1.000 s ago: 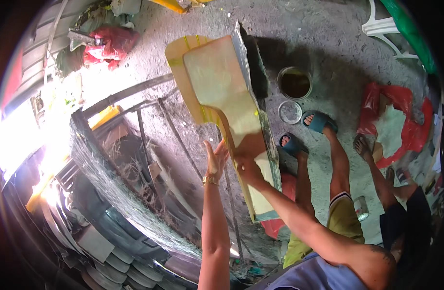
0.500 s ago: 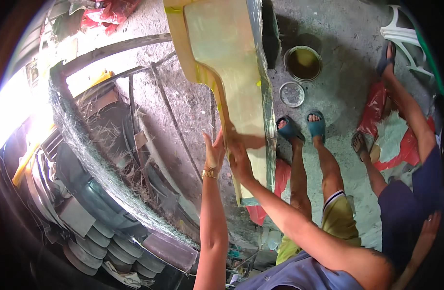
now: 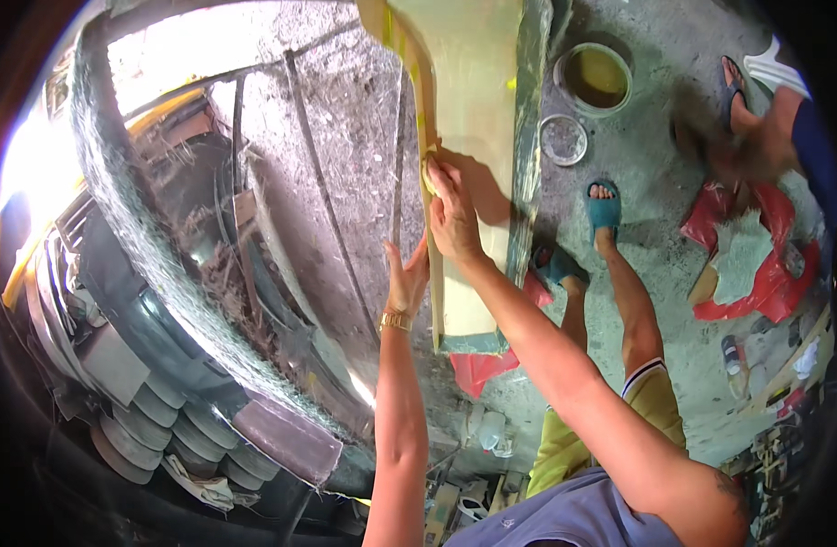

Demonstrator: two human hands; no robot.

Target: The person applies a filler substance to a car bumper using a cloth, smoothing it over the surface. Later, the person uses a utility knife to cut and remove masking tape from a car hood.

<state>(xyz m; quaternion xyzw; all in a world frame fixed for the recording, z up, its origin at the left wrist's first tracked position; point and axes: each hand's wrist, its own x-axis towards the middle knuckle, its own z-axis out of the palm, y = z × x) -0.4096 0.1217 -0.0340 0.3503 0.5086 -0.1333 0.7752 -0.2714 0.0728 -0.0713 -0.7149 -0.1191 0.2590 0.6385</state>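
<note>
I am in what looks like a rough fibre-moulding workshop, judging by the blotched concrete floor (image 3: 683, 365), the open bucket (image 3: 625, 96) of murky liquid (image 3: 594, 77), the big curved piece (image 3: 154, 237) with its frayed, fibrous rim, the stacked curved panels (image 3: 136, 433) on my left and the long moulded panel (image 3: 478, 118) before me.

Cream panel (image 3: 473, 100), twelve o'clock: far end cut off by the upper edge.
Left hand (image 3: 407, 281), near centre: fingertips partly hidden at the panel's edge; contact cannot be told.
Right hand (image 3: 454, 219), near centre: yellowish piece (image 3: 428, 175) mostly covered by the fingers; kind cannot be told.
Red plastic (image 3: 476, 372), five o'clock: partly hidden beneath the panel.
Co-worker (image 3: 815, 155), past two o'clock: body cut off by the rim; one limb (image 3: 742, 155) blurred.
Clutter (image 3: 783, 465), four o'clock: too small to tell.
</note>
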